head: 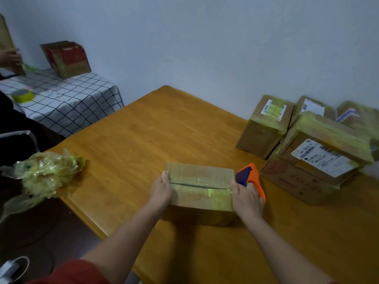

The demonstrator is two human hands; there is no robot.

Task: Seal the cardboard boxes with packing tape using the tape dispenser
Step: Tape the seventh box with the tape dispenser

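Red sleeve (67,271) and two bare forearms were closest to the lens, reaching out to a small brown cardboard box (200,193) sitting near the front-middle of the orange-brown wooden tabletop (164,130). Left hand (161,190) had its grip on the box's left end, thumb on top, fingers out of sight down the side. Right hand (247,196) was wrapped tight around an orange-and-blue plastic tape dispenser (246,176) right at the box's right edge.

Box lay flat, flaps up, long axis running left to right across the view. The centre seam ran along that same line, with shiny yellowish tape over it.

My take: the strip looked about done at the right end, so I'd carry it down over that edge, tilt the cutter to snap it clean, and pin the left end so nothing slid. Then rub the tape flat.
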